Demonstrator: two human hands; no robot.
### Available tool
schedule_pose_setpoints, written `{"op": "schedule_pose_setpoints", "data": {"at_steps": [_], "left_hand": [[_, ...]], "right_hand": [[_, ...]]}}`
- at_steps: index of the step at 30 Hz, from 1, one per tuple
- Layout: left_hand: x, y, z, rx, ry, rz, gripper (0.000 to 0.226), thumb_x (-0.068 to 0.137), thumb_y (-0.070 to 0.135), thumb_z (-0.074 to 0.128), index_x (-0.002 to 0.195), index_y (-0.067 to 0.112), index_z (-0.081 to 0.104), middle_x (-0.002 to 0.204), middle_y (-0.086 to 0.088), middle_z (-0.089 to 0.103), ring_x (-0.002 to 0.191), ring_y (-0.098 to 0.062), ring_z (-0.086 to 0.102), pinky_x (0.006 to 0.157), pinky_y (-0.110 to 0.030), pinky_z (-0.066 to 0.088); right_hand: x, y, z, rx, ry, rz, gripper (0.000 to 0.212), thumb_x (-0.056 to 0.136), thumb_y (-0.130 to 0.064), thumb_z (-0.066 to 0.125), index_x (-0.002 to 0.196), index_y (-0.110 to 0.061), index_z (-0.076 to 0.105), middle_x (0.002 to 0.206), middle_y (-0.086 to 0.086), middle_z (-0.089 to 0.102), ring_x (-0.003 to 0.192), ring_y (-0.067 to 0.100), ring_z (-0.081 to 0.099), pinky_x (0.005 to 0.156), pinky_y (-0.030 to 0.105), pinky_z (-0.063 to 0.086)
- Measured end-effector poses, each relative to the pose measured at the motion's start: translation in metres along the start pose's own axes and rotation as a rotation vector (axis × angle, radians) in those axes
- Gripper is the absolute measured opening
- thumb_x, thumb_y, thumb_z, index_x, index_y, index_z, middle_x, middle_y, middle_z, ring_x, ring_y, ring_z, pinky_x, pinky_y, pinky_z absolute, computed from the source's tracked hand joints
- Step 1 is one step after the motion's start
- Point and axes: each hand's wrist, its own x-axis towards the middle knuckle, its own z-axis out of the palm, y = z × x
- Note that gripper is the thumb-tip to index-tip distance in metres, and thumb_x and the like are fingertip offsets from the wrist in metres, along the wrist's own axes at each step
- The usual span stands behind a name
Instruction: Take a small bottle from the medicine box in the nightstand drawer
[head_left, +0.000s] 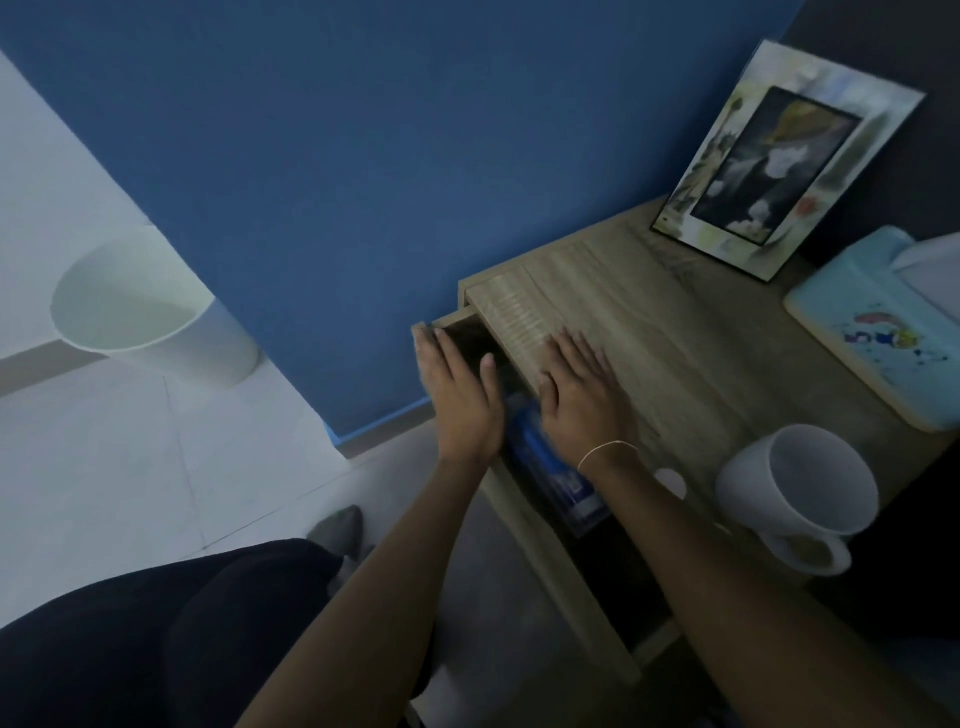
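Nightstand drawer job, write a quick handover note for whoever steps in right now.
Left hand: open, fingers on the front edge of the partly open drawer, holding nothing.
Right hand: open, flat on the nightstand top.
Medicine box: a blurred blue and clear box in the drawer, between the wrists.
Done: drawer is open.
Left: open the box and take out a small bottle; no bottle is visible yet.
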Motion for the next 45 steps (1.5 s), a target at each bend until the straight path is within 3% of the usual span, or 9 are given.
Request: {"op": "schedule_pose_setpoints", "data": {"at_steps": [3,7,15,19,23,28,34,41,45], "left_hand": [[-0.001,0.009,0.004,-0.216,-0.018,-0.178,0.067,0.1,0.038,0.03,0.15,0.007,-0.002,0.161,-0.012,-0.004,0.149,-0.02,-0.005,0.12,-0.032,0.0],[-0.001,0.01,-0.002,-0.251,-0.088,-0.202,0.061,0.1,0.04,0.026,0.151,0.015,0.004,0.161,-0.006,0.01,0.148,-0.019,0.01,0.122,-0.039,0.01],[0.026,0.008,-0.024,-0.237,-0.3,-0.2,0.05,0.101,0.041,0.022,0.142,0.021,0.041,0.149,-0.007,0.043,0.139,-0.021,0.035,0.118,-0.035,0.023],[0.026,0.018,-0.014,-0.291,-0.342,-0.195,0.047,0.101,0.037,0.026,0.143,0.019,0.036,0.151,-0.003,0.04,0.14,-0.02,0.034,0.104,-0.02,0.02],[0.023,0.017,-0.013,-0.261,-0.345,-0.158,0.054,0.1,0.041,0.03,0.148,0.019,0.02,0.152,-0.004,0.038,0.138,-0.025,0.036,0.108,-0.028,0.025],[0.029,0.008,-0.014,0.302,-0.338,0.263,0.056,0.102,0.035,0.025,0.151,0.013,0.008,0.162,-0.008,-0.002,0.148,-0.026,-0.008,0.121,-0.043,-0.001],[0.045,-0.009,-0.027,0.485,-0.389,0.475,0.052,0.103,0.029,0.023,0.15,0.012,0.011,0.161,-0.006,0.008,0.149,-0.021,0.002,0.122,-0.041,0.006],[0.036,-0.011,-0.021,0.402,-0.381,0.452,0.055,0.102,0.032,0.026,0.151,0.012,0.01,0.161,-0.006,0.01,0.149,-0.02,0.005,0.122,-0.035,0.008],[0.046,0.001,-0.036,0.5,-0.542,0.379,0.061,0.101,0.039,0.028,0.151,0.013,0.004,0.162,-0.006,0.002,0.149,-0.028,-0.003,0.121,-0.037,0.009]], "right_hand": [[0.0,0.0,0.001,0.0,0.011,-0.003,0.053,0.097,-0.029,0.026,0.144,-0.008,0.035,0.154,0.011,0.034,0.146,0.024,0.022,0.121,0.043,0.014],[0.0,-0.001,0.001,-0.001,0.007,-0.008,0.054,0.096,-0.03,0.023,0.144,-0.008,0.035,0.154,0.011,0.034,0.146,0.025,0.022,0.121,0.044,0.015],[0.0,-0.002,0.002,-0.097,-0.038,0.035,0.053,0.1,-0.028,0.022,0.149,-0.008,0.019,0.16,0.009,0.018,0.149,0.023,0.008,0.12,0.049,0.008],[-0.001,-0.003,0.0,-0.104,-0.051,0.042,0.054,0.1,-0.029,0.022,0.15,-0.009,0.018,0.16,0.008,0.017,0.149,0.02,0.006,0.121,0.046,0.006],[-0.001,-0.003,-0.002,-0.093,-0.048,0.035,0.054,0.1,-0.03,0.021,0.15,-0.009,0.018,0.16,0.008,0.017,0.149,0.019,0.006,0.121,0.045,0.005],[0.0,-0.003,-0.001,-0.05,-0.023,0.037,0.052,0.1,-0.028,0.026,0.149,-0.009,0.023,0.159,0.007,0.021,0.149,0.018,0.009,0.121,0.044,0.006],[0.0,-0.001,-0.001,0.016,0.041,0.038,0.052,0.092,-0.012,0.041,0.143,-0.003,0.037,0.154,0.012,0.034,0.146,0.023,0.023,0.121,0.045,0.014],[-0.001,-0.004,0.001,0.111,0.121,0.122,0.045,0.094,-0.018,0.042,0.137,-0.005,0.046,0.148,0.016,0.042,0.143,0.029,0.029,0.117,0.042,0.018],[-0.002,-0.012,-0.006,-0.053,0.04,0.248,0.049,0.098,-0.033,0.038,0.141,-0.008,0.042,0.147,0.019,0.042,0.14,0.034,0.031,0.117,0.045,0.022]]}}
